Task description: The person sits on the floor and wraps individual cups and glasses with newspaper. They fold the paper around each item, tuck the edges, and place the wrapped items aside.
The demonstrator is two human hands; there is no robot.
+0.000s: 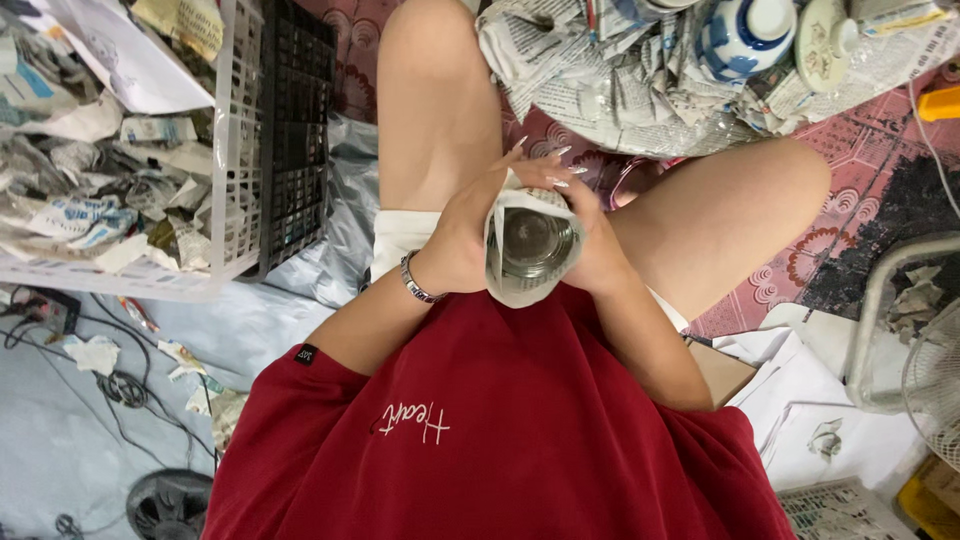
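White plastic lattice crate (232, 150) on one side, stuffed with crumpled newspaper scraps (100, 190), and a black lattice crate (295, 130) leaning just beside it. Up top, a heap of rumpled newsprint (620, 90) carries a blue-and-white ceramic bowl (745, 35) lying on its side, mouth showing, with a pale lid (825, 40) next to it.

Now the centre: a clear glass (530, 240), round and smooth, sits in the person's lap between the bare thighs, right above the red shirt (500, 430). Its long axis runs straight toward the camera, one round end facing up at us; which end, I cannot tell. White paper (510, 290) sleeves its wall, edges ragged.

The left hand (465, 240), metal bracelet (418, 280) on the wrist, clasps one side of the wrapped glass; the right hand (590, 235) clamps the other, long pale nails curled over the paper's far edge.
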